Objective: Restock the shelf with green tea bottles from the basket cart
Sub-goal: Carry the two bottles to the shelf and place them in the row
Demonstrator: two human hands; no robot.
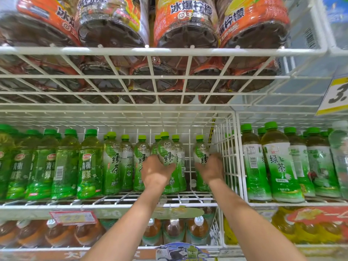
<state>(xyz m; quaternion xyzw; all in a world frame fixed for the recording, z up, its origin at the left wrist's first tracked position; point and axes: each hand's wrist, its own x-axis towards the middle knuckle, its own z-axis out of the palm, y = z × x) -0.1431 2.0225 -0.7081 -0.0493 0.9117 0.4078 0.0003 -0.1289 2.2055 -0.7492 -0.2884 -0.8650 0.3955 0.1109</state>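
Placing step, I reckon: left hand (156,172) wraps round 1 clear plastic green-capped tea bottle (168,157), and right hand (210,168) clutches a 2nd bottle (201,153), both low over the white wire shelf (113,205). Next: nudge them back to the row behind the fingers, then release.

The left hand (157,172) covers the lower label of the centre green tea bottle (167,153) it grips, and the right hand (210,168) hides much of the right green tea bottle (201,150) it holds. The right edge cuts the yellow price sign (337,93) off after "3.". The lower-left price tag (73,217) is too blurred to read. The upper edge crops the orange-labelled bottles (184,21).
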